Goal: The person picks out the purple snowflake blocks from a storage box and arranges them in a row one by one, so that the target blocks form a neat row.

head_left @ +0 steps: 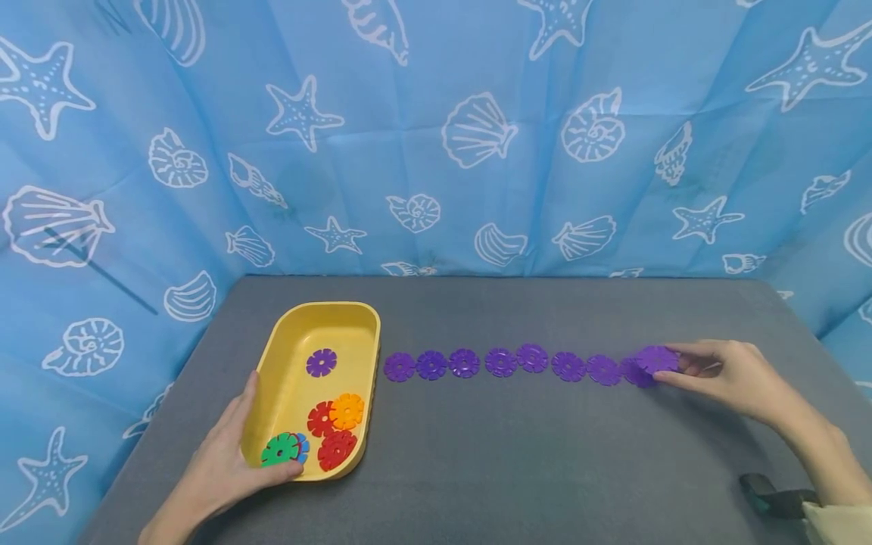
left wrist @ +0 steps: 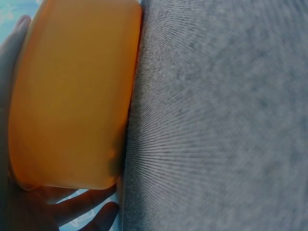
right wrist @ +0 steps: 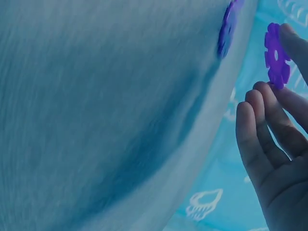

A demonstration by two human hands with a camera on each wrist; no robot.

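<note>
My right hand [head_left: 739,378] pinches a purple notched flower disc [head_left: 657,360] between thumb and forefinger. In the right wrist view, that purple disc [right wrist: 276,57] is raised off the cloth, other fingers loosely bent below it. In the head view it overlaps the last purple disc [head_left: 635,374] at the right end of a row of purple discs [head_left: 501,362]. At the left, my left hand [head_left: 221,462] grips the yellow tray [head_left: 275,363], thumb over its near rim and fingers along its outer left side. The left wrist view shows the tray's wall [left wrist: 72,96] close up.
Inside the tray are a purple disc [head_left: 322,362], an orange disc [head_left: 347,411], red discs [head_left: 337,450], a green disc [head_left: 279,450] and a partly hidden blue one [head_left: 303,448]. Grey cloth [head_left: 504,469] covers the table. A blue seashell-print curtain [head_left: 422,151] hangs behind.
</note>
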